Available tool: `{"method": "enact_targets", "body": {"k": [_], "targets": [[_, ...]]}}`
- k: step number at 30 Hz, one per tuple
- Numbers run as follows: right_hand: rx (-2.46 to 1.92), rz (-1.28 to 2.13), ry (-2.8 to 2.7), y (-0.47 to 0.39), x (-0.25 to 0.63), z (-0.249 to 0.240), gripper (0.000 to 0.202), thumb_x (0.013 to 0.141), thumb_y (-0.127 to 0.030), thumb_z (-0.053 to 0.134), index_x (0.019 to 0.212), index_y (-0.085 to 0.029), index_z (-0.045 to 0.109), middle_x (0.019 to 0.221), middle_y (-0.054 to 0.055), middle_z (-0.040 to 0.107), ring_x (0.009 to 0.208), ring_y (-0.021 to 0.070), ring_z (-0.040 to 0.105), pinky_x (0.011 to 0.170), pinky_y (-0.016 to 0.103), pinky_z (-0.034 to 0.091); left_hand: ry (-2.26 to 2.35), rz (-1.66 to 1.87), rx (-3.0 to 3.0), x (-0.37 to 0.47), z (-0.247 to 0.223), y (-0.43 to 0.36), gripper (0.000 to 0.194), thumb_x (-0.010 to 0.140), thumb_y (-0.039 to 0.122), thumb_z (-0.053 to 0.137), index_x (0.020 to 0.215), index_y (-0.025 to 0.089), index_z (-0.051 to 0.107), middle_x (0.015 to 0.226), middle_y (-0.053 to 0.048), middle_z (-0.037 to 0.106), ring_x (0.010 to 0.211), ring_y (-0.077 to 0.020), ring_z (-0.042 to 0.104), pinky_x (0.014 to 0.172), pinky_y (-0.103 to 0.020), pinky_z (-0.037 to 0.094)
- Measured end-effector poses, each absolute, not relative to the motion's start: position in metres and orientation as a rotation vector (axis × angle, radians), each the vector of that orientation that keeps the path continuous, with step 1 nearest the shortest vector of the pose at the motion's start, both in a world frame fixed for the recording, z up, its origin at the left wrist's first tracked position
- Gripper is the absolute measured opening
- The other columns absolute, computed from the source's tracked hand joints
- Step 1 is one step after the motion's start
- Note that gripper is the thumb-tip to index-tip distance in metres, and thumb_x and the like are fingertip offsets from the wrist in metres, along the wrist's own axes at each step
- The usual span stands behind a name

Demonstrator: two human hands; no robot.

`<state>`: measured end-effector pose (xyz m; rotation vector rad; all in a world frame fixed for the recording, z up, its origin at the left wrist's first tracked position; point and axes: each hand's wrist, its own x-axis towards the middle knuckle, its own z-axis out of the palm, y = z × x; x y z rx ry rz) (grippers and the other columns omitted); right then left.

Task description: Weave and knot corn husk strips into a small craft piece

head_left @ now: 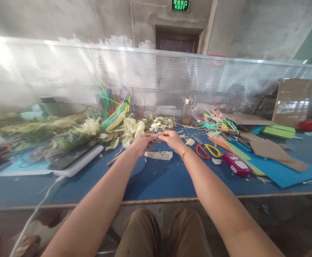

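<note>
My left hand [144, 142] and my right hand [172, 140] meet fingertip to fingertip over the middle of the blue table. Both are closed in a pinch. What sits between the fingertips is too small to make out. Just below them on the table lies a pale, flat strip [159, 155]. Behind my hands is a heap of cream-coloured husk-like pieces [134, 129]. To the right of my right hand are scissors with a red and a yellow handle loop [212, 150], and beside them a purple box-like object [237, 164].
A white power bank-like slab with a cable [78, 167] lies at left near dried plant bundles [65, 139]. Colourful pipe cleaners [113, 107] and a glass bottle [187, 111] stand at the back. Coloured paper [284, 173] and cardboard [293, 101] are at right. A perforated metal screen [172, 76] borders the table.
</note>
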<state>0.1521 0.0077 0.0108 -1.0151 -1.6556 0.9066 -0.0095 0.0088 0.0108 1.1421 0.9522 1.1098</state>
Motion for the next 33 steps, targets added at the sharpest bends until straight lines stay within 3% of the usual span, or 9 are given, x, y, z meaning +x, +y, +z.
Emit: {"method": "enact_targets", "body": {"k": [7, 13, 24, 33], "targets": [[-1.075, 0.772, -1.731, 0.007, 0.154, 0.011, 0.021, 0.068, -0.034, 0.066, 0.073, -0.014, 0.067, 0.066, 0.001, 0.064, 0.059, 0.01, 0.053, 0.059, 0.022, 0.04, 0.969, 1.108, 1.17, -0.011, 0.012, 0.007, 0.029, 0.061, 0.032, 0.08, 0.064, 0.013, 0.058, 0.055, 0.0, 0.05, 0.042, -0.0038, 0.039, 0.039, -0.019, 0.021], [-1.087, 0.78, -1.757, 0.005, 0.157, 0.015, 0.022, 0.071, -0.035, 0.064, 0.076, -0.014, 0.068, 0.073, 0.003, 0.067, 0.065, 0.0112, 0.056, 0.063, 0.022, 0.042, 0.98, 1.105, 1.145, -0.01, 0.017, 0.004, 0.024, 0.067, 0.029, 0.076, 0.066, 0.013, 0.058, 0.057, -0.001, 0.051, 0.044, -0.003, 0.039, 0.04, -0.017, 0.024], [-1.091, 0.727, -1.824, 0.001, 0.154, 0.015, 0.022, 0.07, -0.036, 0.063, 0.066, -0.014, 0.063, 0.056, -0.004, 0.053, 0.052, 0.0073, 0.042, 0.052, 0.02, 0.033, 0.945, 1.153, 1.187, -0.008, 0.017, 0.0, 0.025, 0.067, 0.027, 0.076, 0.063, 0.016, 0.054, 0.053, 0.002, 0.051, 0.044, -0.0041, 0.04, 0.042, -0.018, 0.027], [-1.074, 0.751, -1.729, 0.01, 0.162, 0.014, 0.017, 0.074, -0.03, 0.063, 0.08, -0.015, 0.067, 0.077, 0.004, 0.069, 0.07, 0.0124, 0.061, 0.069, 0.024, 0.046, 0.981, 1.222, 1.266, -0.011, 0.015, 0.008, 0.017, 0.066, 0.024, 0.076, 0.07, 0.015, 0.062, 0.054, 0.002, 0.053, 0.047, -0.0052, 0.044, 0.046, -0.018, 0.03]]}}
